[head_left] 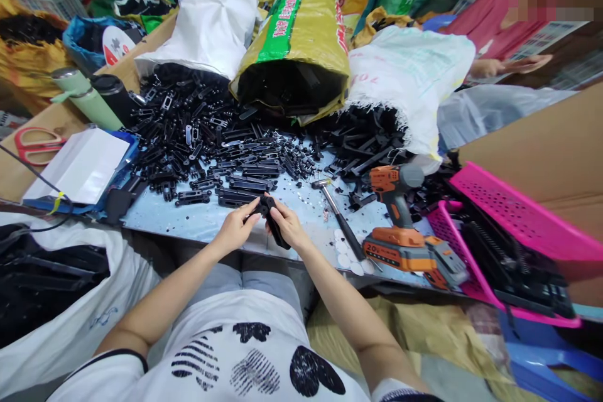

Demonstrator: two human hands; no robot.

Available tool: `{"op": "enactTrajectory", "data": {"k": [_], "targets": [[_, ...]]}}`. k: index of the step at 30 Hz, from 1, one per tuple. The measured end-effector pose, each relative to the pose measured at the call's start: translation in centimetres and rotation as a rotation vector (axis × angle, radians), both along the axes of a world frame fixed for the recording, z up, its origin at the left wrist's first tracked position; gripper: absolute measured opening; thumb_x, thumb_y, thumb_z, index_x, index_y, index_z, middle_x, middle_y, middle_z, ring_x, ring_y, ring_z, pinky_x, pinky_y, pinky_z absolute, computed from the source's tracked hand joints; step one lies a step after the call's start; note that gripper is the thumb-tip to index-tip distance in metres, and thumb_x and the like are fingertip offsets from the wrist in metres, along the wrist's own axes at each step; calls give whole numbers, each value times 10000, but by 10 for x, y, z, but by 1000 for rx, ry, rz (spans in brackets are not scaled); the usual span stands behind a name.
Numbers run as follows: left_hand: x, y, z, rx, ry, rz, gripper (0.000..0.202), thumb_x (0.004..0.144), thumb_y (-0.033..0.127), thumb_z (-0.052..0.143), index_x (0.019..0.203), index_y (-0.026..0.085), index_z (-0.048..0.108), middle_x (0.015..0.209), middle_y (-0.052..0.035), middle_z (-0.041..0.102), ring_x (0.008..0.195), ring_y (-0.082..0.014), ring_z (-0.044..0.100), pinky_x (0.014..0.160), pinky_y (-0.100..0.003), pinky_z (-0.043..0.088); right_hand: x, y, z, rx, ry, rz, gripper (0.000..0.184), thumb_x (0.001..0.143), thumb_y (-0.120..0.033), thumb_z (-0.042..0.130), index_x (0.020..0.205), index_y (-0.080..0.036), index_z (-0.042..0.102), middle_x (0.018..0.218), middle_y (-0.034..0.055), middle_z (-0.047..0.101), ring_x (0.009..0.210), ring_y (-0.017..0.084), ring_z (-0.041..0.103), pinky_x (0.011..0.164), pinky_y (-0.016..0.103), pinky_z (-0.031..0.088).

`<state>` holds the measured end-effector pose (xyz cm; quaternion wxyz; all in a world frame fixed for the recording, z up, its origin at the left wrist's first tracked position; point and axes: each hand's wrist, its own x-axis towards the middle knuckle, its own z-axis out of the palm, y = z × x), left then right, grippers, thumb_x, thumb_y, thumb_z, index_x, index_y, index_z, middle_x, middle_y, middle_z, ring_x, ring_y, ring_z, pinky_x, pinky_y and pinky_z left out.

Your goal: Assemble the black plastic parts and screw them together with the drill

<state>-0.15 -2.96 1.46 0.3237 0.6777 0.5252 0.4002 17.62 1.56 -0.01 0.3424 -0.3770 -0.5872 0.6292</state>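
Both my hands meet over the front edge of the blue-topped table (188,223). Between them is a black plastic part (277,229), long and narrow, slanting down to the right. My right hand (287,224) is closed around its upper side. My left hand (240,224) pinches near its top end, where fingertips hide the detail. Just beyond lie several long black bars (249,183) and a big heap of small black plastic parts (188,119). A hammer (342,220) with a dark grip rests right of my hands, beside an orange cordless drill (398,220).
A pink basket (494,292) holding black strips stands at the right. Sacks, including a yellow one (301,25), open toward me at the back. Red scissors (38,146), a green bottle (89,100) and white paper (78,166) sit left. Another person (499,25) is at the far right.
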Motion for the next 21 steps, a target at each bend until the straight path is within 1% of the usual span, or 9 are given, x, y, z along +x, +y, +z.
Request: {"op": "enactTrajectory", "data": {"k": [2, 5, 8, 10, 11, 14, 16, 18, 21], "targets": [[4, -5, 5, 41, 88, 39, 403, 921, 310, 435, 1289, 169, 519, 949, -78, 643, 841, -161, 602, 764, -289, 494, 6, 3, 6, 114, -72, 29, 567, 879, -491, 478, 1381, -235, 416, 771, 3, 578, 487, 77, 517, 492, 245, 486], [7, -6, 11, 84, 197, 81, 396, 932, 304, 411, 1289, 174, 520, 953, -82, 618, 851, -166, 590, 771, -288, 480, 9, -3, 14, 290, -159, 46, 513, 891, -462, 473, 1356, -247, 456, 827, 9, 586, 494, 66, 504, 530, 245, 485], [1, 8, 21, 155, 237, 155, 387, 941, 305, 391, 1284, 188, 528, 915, -69, 606, 826, -157, 583, 756, -267, 471, -3, -30, 12, 431, -181, 299, 461, 846, -513, 525, 1248, -292, 571, 884, 19, 622, 648, 108, 588, 639, 255, 510], [-7, 19, 31, 196, 243, 162, 383, 940, 311, 400, 1278, 194, 534, 909, -60, 602, 809, -147, 578, 750, -255, 463, -13, -50, 5, 455, -173, 463, 458, 814, -545, 555, 1197, -299, 610, 884, 24, 636, 737, 134, 611, 683, 260, 513], [-11, 22, 35, 214, 234, 144, 382, 939, 310, 404, 1280, 195, 533, 916, -57, 603, 805, -142, 576, 751, -251, 460, -16, -56, 1, 409, -160, 425, 471, 830, -548, 530, 1220, -291, 592, 868, 27, 635, 716, 135, 609, 664, 262, 516], [-16, 20, 42, 233, 177, 80, 383, 940, 296, 408, 1282, 172, 529, 923, -60, 613, 816, -137, 577, 763, -248, 457, -16, -52, -7, 114, -35, -12, 532, 908, -532, 382, 1360, -257, 437, 828, 34, 617, 560, 109, 574, 535, 253, 511], [-11, 11, 40, 201, 152, 39, 374, 937, 286, 414, 1256, 145, 551, 884, -62, 624, 807, -141, 584, 752, -248, 461, -10, -37, -3, -38, 86, -196, 581, 902, -552, 369, 1401, -253, 363, 826, 32, 601, 532, 106, 577, 497, 253, 515], [-4, 3, 36, 161, 148, 24, 373, 933, 278, 421, 1243, 126, 559, 883, -72, 634, 813, -150, 594, 749, -255, 467, -5, -22, 5, -75, 145, -201, 614, 874, -558, 428, 1401, -251, 361, 797, 18, 590, 530, 107, 581, 501, 261, 528], [1, -3, 33, 144, 165, 33, 373, 925, 278, 435, 1238, 121, 563, 917, -89, 644, 840, -170, 607, 753, -274, 476, -2, -9, 16, 11, 66, -135, 630, 797, -474, 603, 1364, -257, 434, 772, -4, 597, 507, 85, 550, 518, 260, 536]]}}
